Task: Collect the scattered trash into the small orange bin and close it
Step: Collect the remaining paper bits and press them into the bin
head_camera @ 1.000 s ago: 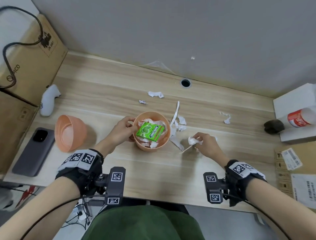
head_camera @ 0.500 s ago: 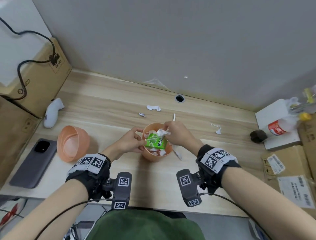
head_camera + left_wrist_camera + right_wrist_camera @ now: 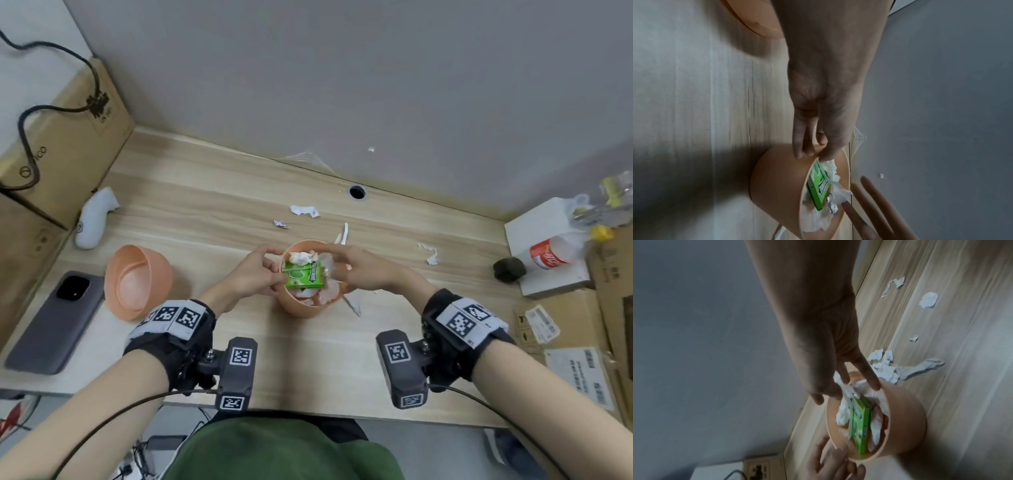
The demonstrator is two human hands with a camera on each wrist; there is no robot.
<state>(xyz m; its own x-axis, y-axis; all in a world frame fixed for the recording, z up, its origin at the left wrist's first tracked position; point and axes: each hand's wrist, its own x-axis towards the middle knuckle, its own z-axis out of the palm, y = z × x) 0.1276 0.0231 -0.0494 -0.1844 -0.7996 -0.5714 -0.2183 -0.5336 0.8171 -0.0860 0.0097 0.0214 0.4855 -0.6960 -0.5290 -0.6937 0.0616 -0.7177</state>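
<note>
Right hand (image 3: 359,270), now over orange bin (image 3: 301,308) at desk centre, fingers straightened, releasing tissue wad (image 3: 303,257) onto green box (image 3: 305,275). Left hand (image 3: 255,270) gripping bin rim. Filling step ongoing (scraps (image 3: 305,210) lying behind bin); next reaching for them, lid (image 3: 137,281) waiting left.
</note>
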